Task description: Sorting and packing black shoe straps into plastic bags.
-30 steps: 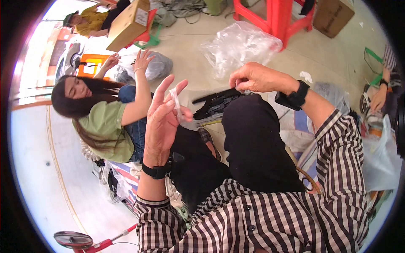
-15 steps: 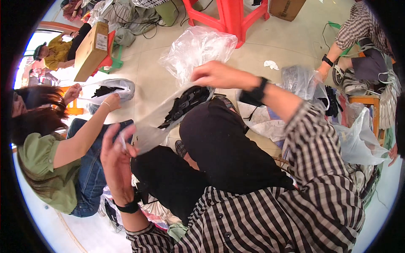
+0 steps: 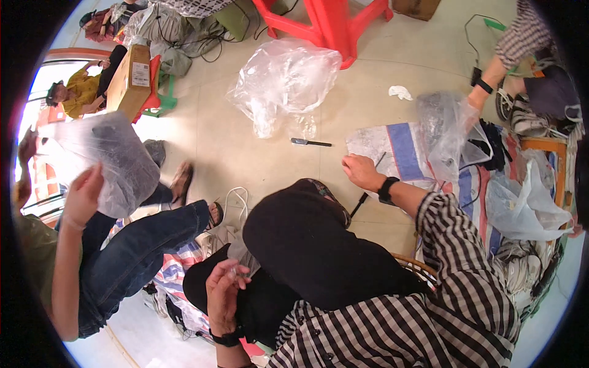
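Note:
My left hand (image 3: 224,287) is raised over my black-clad thigh, its fingers curled round a small clear, shiny piece that I cannot make out. To the right of my knee, my right hand (image 3: 363,172) hovers by the edge of a striped woven sack (image 3: 402,147). Its fingers are bent together and nothing shows in them. A thin black strip (image 3: 359,203) appears near that wrist, partly hidden by the hand. Ahead on the floor lies a short black strip with a pale end (image 3: 311,143), beyond it a crumpled clear plastic bag (image 3: 285,80).
At left a person holds up a translucent bag (image 3: 113,162) with dark contents. Another person's arm (image 3: 488,86) reaches into clear bags (image 3: 451,132) at right. A red plastic stool (image 3: 322,27) stands ahead; a cardboard box (image 3: 130,83) is at far left.
The bag of black pieces stretched between my hands has left them. My left hand moved down and right, my right hand lower and right. The person at left now holds a bag up higher.

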{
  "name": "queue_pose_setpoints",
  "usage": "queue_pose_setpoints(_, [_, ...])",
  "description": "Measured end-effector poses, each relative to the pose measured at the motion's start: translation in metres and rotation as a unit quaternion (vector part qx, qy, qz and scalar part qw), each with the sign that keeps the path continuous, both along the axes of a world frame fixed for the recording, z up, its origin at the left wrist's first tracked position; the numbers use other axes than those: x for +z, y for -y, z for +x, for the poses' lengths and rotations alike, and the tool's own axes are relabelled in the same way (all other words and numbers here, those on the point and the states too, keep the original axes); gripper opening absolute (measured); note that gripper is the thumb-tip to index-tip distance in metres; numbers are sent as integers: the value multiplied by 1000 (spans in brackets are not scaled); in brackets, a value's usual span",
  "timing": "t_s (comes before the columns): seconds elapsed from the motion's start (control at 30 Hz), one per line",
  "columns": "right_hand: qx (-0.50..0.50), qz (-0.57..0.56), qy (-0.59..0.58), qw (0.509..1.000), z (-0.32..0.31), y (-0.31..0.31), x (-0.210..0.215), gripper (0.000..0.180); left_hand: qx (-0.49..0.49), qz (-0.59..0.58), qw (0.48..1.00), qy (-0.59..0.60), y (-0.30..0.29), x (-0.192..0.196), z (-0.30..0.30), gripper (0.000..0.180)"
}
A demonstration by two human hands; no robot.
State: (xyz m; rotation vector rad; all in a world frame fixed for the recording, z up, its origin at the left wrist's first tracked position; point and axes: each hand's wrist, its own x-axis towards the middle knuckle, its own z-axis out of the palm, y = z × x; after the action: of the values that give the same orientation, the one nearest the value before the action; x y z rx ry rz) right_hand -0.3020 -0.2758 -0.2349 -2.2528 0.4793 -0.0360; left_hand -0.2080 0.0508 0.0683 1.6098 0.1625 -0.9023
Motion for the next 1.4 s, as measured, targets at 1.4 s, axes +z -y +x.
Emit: queue_pose_setpoints(1.4, [302,-186,-34,934,-87,-48,-62,13,56,-39,997,-44,-4,-30,0,24])
